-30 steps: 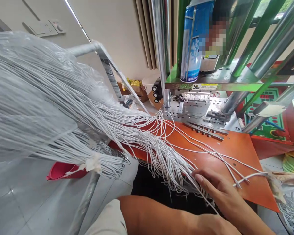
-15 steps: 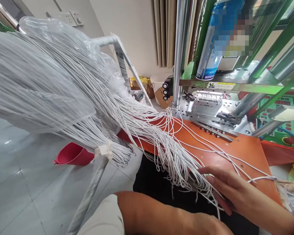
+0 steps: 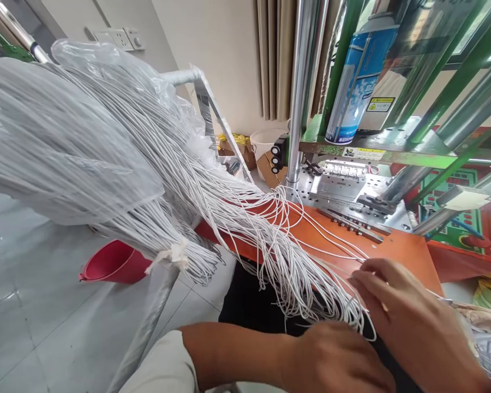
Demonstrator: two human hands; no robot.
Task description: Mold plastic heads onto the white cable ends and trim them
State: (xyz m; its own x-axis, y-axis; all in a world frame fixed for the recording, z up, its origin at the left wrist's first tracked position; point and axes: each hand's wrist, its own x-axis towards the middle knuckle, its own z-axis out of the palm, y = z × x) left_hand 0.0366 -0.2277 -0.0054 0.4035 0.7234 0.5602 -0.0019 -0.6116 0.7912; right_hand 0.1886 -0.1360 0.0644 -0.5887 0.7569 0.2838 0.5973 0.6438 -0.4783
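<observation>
A thick bundle of thin white cables [image 3: 237,218] runs from the upper left and spills loosely over the orange bench. My right hand [image 3: 413,311] is over the bundle's loose right end, its thumb and fingers pinched on a white cable. Other loose cables pass behind this hand. Below it, close to the looped cable ends, my left hand [image 3: 339,355] shows its back; its fingers are bent under and hidden. Clear plastic film [image 3: 85,147] wraps the upper part of the bundle. A second cable bunch [image 3: 196,259] is bound with pale tape.
A green-framed press [image 3: 417,155] with steel posts stands behind the orange bench [image 3: 413,254]. On it are a blue spray can [image 3: 360,82] and a metal mould [image 3: 347,169]. Dark metal bars [image 3: 352,224] lie on the bench. A red bucket [image 3: 117,262] sits on the floor.
My right hand has lifted slightly and closed from loosely bent fingers into a pinch. My left hand has come up into view near the cable ends. The view has shifted a little.
</observation>
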